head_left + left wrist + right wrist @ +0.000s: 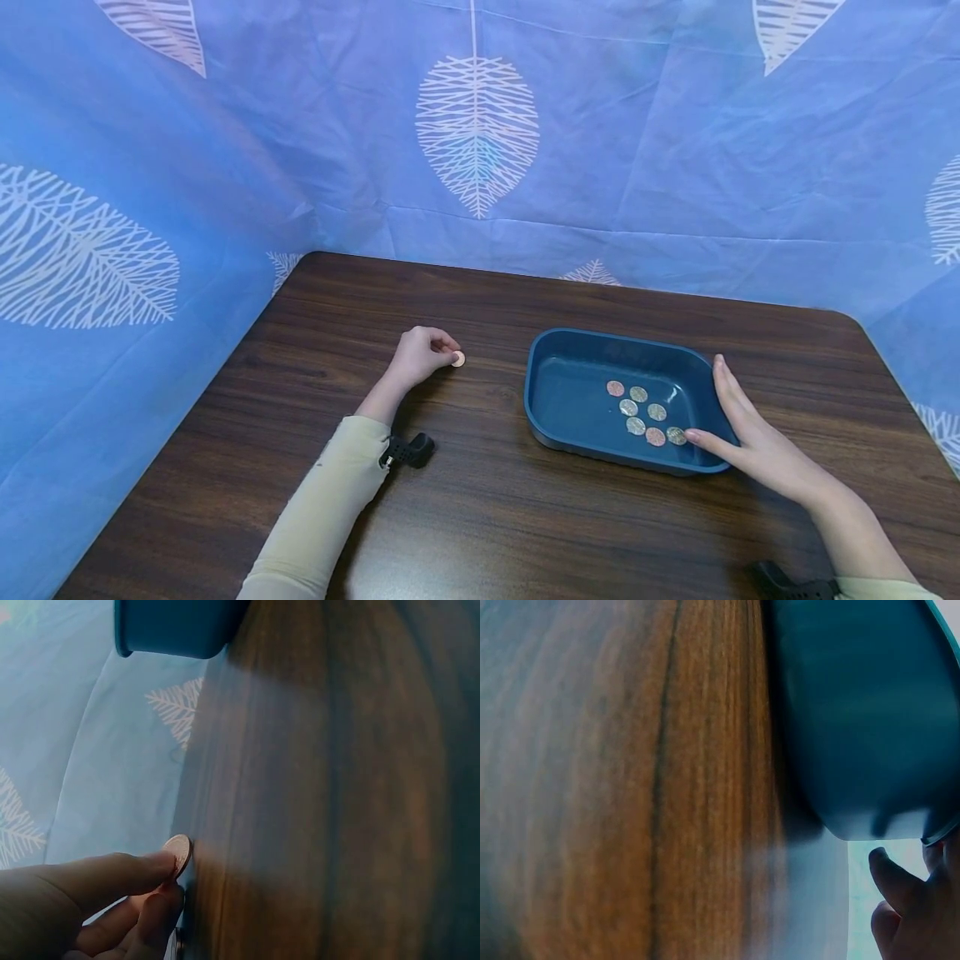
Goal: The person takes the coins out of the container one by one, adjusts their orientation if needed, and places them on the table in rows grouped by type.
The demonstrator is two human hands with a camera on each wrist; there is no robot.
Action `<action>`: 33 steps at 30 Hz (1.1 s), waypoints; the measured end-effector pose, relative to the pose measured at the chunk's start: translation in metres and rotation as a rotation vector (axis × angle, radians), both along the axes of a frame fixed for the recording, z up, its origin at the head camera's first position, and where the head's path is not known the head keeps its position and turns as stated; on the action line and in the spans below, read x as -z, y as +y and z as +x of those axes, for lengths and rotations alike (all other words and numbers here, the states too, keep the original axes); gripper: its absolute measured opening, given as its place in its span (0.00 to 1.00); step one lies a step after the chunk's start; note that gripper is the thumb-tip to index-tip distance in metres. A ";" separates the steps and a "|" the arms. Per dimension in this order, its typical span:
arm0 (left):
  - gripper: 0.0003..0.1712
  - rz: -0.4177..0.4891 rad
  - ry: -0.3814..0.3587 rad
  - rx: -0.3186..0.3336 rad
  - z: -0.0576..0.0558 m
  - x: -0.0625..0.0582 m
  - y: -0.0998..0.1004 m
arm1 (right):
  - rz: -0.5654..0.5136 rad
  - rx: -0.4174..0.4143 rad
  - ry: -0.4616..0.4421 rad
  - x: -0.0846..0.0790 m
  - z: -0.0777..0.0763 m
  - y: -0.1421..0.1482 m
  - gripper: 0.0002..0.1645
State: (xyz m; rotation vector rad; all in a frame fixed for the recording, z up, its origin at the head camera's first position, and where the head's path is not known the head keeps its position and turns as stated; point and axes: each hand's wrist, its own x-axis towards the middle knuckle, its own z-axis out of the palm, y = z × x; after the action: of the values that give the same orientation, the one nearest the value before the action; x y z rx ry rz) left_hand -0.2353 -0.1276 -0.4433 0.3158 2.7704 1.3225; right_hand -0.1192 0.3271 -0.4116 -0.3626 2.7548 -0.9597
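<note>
Coin pinched at the left fingers, tray lying at three o'clock

A copper coin [458,359] is pinched between thumb and fingertips of the left hand [422,354], just at the worktop [480,517] surface; in the left wrist view it is seen edge-on against the wood. The blue tray [551,379] lies at three o'clock from that coin, well apart, with seven coins [643,412] already lying flat inside. The right hand [750,437] is laid with straight, released fingers against the tray's right wall, gripping nothing. The held coin is far nearer the left hand than the right.
</note>
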 end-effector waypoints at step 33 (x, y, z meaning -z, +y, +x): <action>0.07 0.255 0.092 -0.036 0.003 -0.052 0.022 | -0.044 -0.026 0.000 0.002 0.002 0.000 0.60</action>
State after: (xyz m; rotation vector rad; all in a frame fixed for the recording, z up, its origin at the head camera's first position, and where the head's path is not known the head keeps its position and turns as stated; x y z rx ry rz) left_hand -0.2326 -0.1058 -0.3909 0.3477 2.6907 1.7161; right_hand -0.1176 0.3271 -0.4132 -0.4039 2.7254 -1.0151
